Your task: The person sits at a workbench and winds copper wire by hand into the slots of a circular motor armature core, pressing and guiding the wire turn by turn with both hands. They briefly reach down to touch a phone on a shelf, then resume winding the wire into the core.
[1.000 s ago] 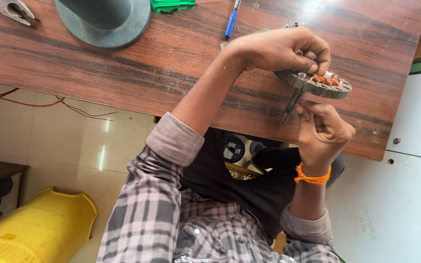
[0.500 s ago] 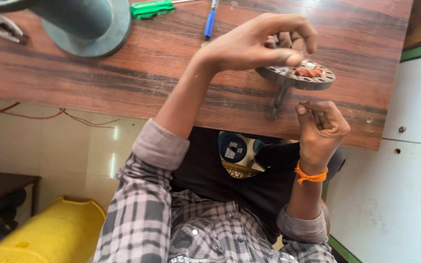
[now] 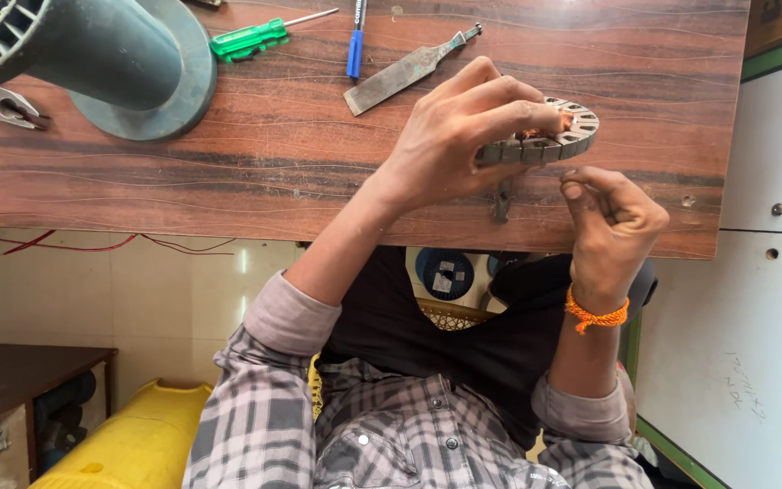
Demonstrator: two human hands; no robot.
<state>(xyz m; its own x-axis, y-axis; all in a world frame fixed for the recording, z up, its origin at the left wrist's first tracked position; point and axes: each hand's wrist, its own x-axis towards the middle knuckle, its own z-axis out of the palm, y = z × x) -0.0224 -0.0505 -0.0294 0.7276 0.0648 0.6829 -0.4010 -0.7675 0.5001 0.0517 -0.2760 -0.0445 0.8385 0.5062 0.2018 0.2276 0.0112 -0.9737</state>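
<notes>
At the near edge of the wooden table [image 3: 228, 181], the left hand [image 3: 463, 136] clamps the slotted metal stator ring [image 3: 549, 140] steady on edge, while just beneath it the right hand [image 3: 613, 222] closes in a pinch, seemingly on fine wire.

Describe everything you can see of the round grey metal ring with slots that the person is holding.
The round grey slotted metal ring looks like stacked steel plates with evenly spaced teeth around its rim. Copper-coloured wire shows inside its top. It lies nearly flat above the wooden table, near the edge. The left hand grips its side; the right hand is pinched just below it.
</notes>
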